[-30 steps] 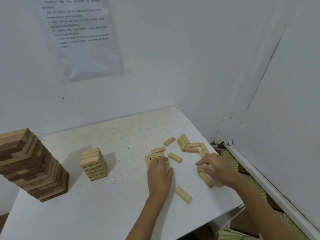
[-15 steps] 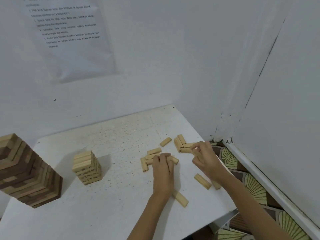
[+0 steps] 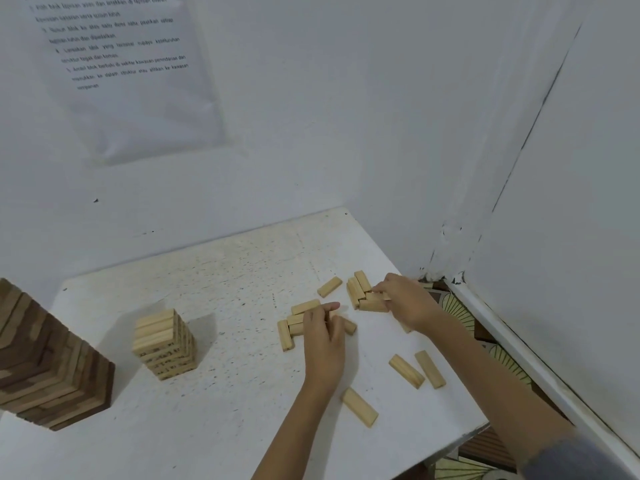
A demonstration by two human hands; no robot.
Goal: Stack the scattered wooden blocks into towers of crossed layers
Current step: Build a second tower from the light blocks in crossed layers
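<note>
**Clerk:** Materials and forms?

**Inspector:** Rectangular blocks of pale, smooth-sawn wood lie scattered on the right half of a white, speckled table (image 3: 207, 427). A short pale tower (image 3: 164, 344) of crossed layers stands left of centre. A larger tower (image 3: 45, 368), banded dark and light, is cut off by the left edge.

**Clerk:** The hands?

**Inspector:** The left hand (image 3: 323, 336) lies on the near cluster (image 3: 304, 306) with its forefinger straight and the others bent. Whether it grips a block cannot be told. The right hand (image 3: 407, 301) curls its fingers round the crosswise blocks (image 3: 370, 304) of the far heap and hides their right ends.

**Clerk:** Anything obscured?

**Inspector:** The printed sheet (image 3: 121, 64) on the wall is blurred and cropped at the top. A single block (image 3: 359, 407) and a pair (image 3: 406, 371) lie untouched near the front edge.
</note>
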